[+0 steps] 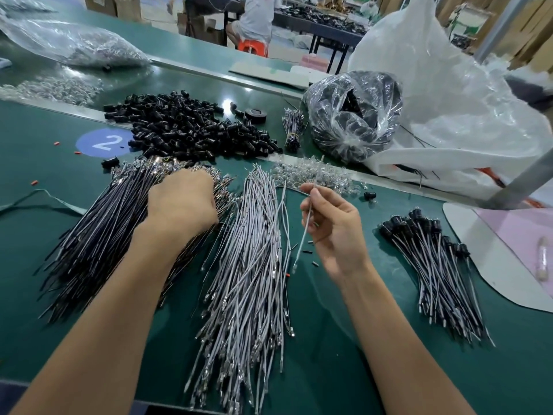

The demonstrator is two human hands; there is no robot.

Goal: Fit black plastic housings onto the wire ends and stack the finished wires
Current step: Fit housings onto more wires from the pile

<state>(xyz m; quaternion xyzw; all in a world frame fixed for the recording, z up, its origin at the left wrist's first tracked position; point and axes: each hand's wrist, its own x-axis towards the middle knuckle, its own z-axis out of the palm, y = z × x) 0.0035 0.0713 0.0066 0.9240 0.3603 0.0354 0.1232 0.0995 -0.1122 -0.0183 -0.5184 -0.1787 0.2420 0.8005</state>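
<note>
My left hand [182, 202] reaches with curled fingers into the far end of a thick bundle of black wires [98, 244]; its fingertips are hidden among the wire ends. My right hand [335, 226] pinches a single white wire [302, 241] between thumb and fingers, the wire hanging down over the green table [329, 339]. A spread of white wires [248, 280] lies between my arms. A heap of black plastic housings [188, 127] sits at the back. Finished wires with housings [434, 271] are stacked on the right.
A clear bag of black parts [353, 115] and a big white plastic bag [449, 100] stand at the back right. Small glass bulbs [314, 175] lie by the metal rail. A black tape roll [256, 115] and a tied wire bundle [293, 127] sit behind.
</note>
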